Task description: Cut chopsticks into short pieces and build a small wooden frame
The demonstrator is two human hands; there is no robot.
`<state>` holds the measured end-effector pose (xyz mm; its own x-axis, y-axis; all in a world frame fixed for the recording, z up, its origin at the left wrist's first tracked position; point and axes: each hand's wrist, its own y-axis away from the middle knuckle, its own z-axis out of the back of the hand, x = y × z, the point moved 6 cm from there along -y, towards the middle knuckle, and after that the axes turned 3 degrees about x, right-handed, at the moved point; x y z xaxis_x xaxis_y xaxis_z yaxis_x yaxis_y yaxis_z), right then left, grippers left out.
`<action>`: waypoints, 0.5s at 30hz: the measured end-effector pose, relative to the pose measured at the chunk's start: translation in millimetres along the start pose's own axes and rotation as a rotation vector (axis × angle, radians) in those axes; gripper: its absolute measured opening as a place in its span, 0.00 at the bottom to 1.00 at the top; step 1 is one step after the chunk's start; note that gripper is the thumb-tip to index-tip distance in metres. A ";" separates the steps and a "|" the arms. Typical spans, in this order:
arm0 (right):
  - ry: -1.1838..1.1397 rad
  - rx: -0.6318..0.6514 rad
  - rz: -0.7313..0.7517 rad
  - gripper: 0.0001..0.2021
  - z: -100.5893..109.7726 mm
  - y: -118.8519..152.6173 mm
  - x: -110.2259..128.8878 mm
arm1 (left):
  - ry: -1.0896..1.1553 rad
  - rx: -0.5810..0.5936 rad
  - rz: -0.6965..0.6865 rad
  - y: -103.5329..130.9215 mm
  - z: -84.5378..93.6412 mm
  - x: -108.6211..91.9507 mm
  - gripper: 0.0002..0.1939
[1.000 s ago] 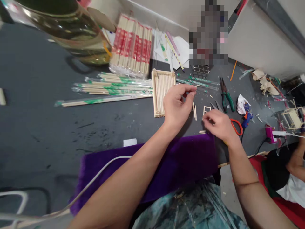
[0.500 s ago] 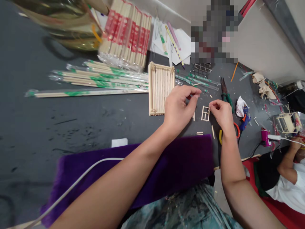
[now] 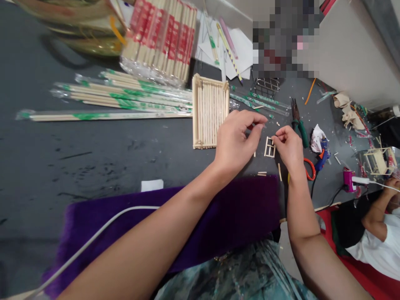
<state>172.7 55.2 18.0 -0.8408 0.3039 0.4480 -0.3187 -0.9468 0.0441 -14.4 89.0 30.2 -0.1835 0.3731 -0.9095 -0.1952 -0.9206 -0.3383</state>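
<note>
My right hand (image 3: 289,143) is closed, thumb and forefinger pinched at the upper right corner of a small ladder-like stick frame (image 3: 266,150). To its left my left hand (image 3: 236,135) hovers with thumb and forefinger drawn together; whatever is between the tips, if anything, is too small to make out. Behind my left hand, partly covered by it, lies a tray-like panel of wooden sticks (image 3: 211,112) with raised edges. Short cut sticks (image 3: 261,173) lie below the frame, and another short stick (image 3: 279,171) lies to the right of them.
Green-handled pliers (image 3: 298,125), orange-handled scissors (image 3: 310,168) and a blue glue gun (image 3: 323,156) lie to the right. Wrapped chopsticks (image 3: 125,98) and a red-banded bundle (image 3: 161,39) are at left. Purple cloth (image 3: 243,208) lines the front. A co-worker (image 3: 373,229) sits at right.
My right hand has shifted slightly left, its fingertips over the small frame's corner. The view has shifted a little; my left hand keeps nearly the same pose.
</note>
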 end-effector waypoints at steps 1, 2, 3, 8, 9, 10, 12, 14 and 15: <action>0.000 0.005 -0.001 0.04 -0.3 0.1 0.1 | -0.001 -0.002 0.000 0.0 0.1 -0.3 0.09; 0.000 0.008 -0.001 0.04 -0.5 0.2 0.2 | -0.002 -0.003 0.000 -0.1 0.2 -0.5 0.09; 0.000 0.010 -0.001 0.04 -0.8 0.3 -0.1 | -0.003 -0.004 0.001 -0.1 0.2 -0.6 0.09; 0.022 0.012 0.006 0.04 -2.3 0.0 -2.6 | 0.000 -0.005 -0.003 -0.4 -0.3 0.0 0.10; 0.026 0.012 0.010 0.04 -2.5 -0.2 -3.2 | 0.001 -0.007 -0.004 -0.4 -0.4 0.2 0.10; 0.028 0.012 0.013 0.04 -2.7 -0.4 -3.7 | 0.003 -0.007 -0.005 -0.4 -0.5 0.3 0.10; 0.031 0.013 0.019 0.04 -3.1 -0.8 -4.3 | 0.007 -0.007 -0.006 -0.4 -0.6 0.4 0.10; 0.030 0.012 0.026 0.04 -3.2 -0.8 -4.4 | 0.010 -0.006 -0.006 -0.3 -0.6 0.1 0.10; 0.029 0.011 0.032 0.04 -3.1 -0.8 -4.2 | 0.011 -0.004 -0.005 -0.3 -0.7 -0.1 0.10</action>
<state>175.2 54.9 13.3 -0.8627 0.2767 0.4233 -0.2871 -0.9570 0.0404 -13.7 89.2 30.2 -0.1720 0.3764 -0.9104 -0.1917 -0.9193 -0.3438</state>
